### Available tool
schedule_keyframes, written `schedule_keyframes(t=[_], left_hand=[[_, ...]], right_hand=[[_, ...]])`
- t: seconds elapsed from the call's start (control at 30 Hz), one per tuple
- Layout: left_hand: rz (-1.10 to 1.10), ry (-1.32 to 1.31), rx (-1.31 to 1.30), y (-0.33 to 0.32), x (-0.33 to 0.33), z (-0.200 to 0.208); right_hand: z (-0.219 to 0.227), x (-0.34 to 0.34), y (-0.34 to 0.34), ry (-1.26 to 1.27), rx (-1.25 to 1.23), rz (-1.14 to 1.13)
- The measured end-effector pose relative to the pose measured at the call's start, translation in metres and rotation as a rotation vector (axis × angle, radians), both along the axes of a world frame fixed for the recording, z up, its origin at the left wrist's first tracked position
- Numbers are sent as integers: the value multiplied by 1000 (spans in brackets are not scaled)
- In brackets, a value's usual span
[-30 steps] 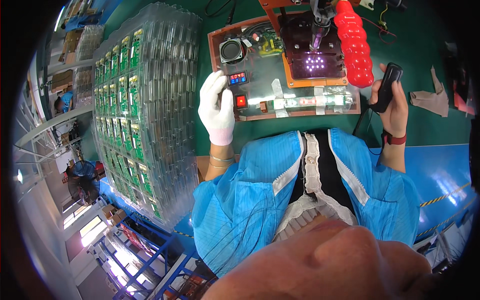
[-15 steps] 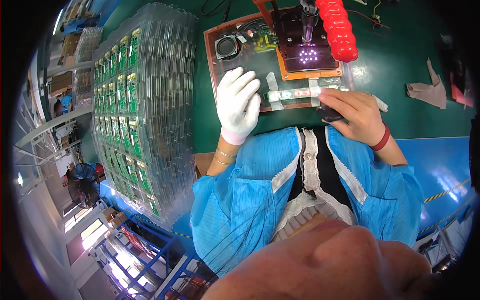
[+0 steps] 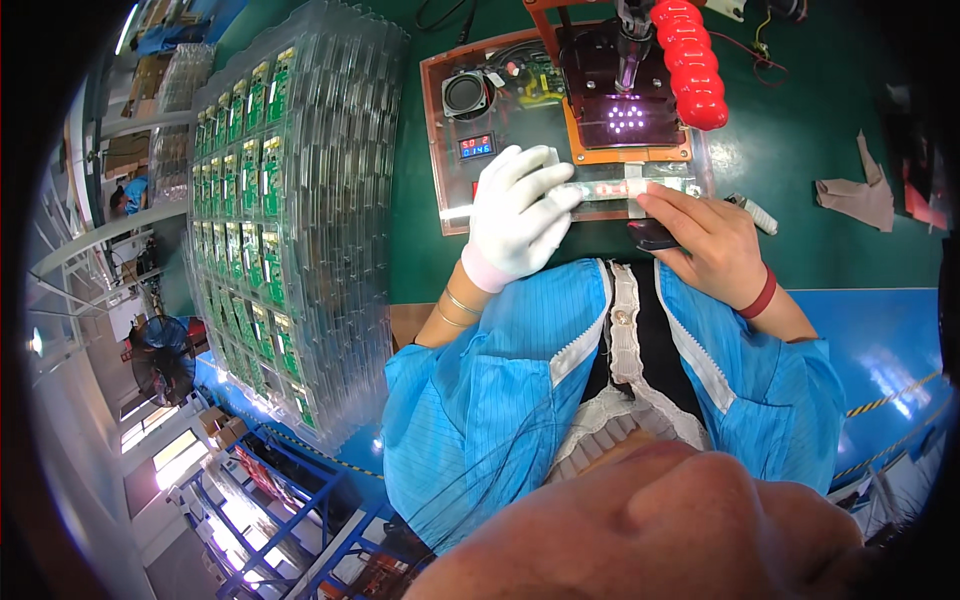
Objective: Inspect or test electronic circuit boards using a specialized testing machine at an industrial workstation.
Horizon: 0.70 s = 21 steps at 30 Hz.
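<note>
My left hand (image 3: pixel 515 212), in a white glove, lies with fingers spread on the front edge of a test fixture (image 3: pixel 455 130), its fingertips touching a narrow pale strip board (image 3: pixel 600 188) held there. My bare right hand (image 3: pixel 705 240), with a red band at the wrist, rests palm down over a black handheld device (image 3: pixel 650 236), its fingers reaching the strip's right part. Behind the strip, a lit grid of white dots (image 3: pixel 626 117) glows on a dark panel under a red ribbed handle (image 3: pixel 690 60).
A tall stack of clear plastic trays (image 3: pixel 280 200) holding green circuit boards stands at my left. A small display (image 3: pixel 476 146) and a round speaker (image 3: pixel 466 95) sit on the fixture. A crumpled beige glove (image 3: pixel 850 195) and a white pen (image 3: pixel 752 212) lie on the green mat.
My right hand, earlier raised with the black device, came down to the fixture's front edge and lies over it. My gloved left hand shifted right onto the strip board.
</note>
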<state>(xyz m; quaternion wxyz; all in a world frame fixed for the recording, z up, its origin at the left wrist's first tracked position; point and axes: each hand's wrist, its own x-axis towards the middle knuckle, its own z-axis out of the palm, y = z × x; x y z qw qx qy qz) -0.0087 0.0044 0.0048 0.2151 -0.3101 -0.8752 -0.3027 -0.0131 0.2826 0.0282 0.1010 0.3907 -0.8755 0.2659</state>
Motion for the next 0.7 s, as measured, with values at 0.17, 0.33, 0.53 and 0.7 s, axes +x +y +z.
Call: schedule_keyframes(t=[0.17, 0.33, 0.53, 0.7], left_hand=[[-6, 40, -48, 2, 3, -2], [5, 20, -48, 4, 0, -2], [-21, 23, 12, 3, 0, -3], [-44, 15, 22, -5, 1, 1]], right_hand=[[-6, 1, 2, -24, -53, -23], [-8, 0, 4, 3, -108, -33], [-5, -4, 11, 25, -170, -30], [-4, 0, 14, 26, -120, -65]])
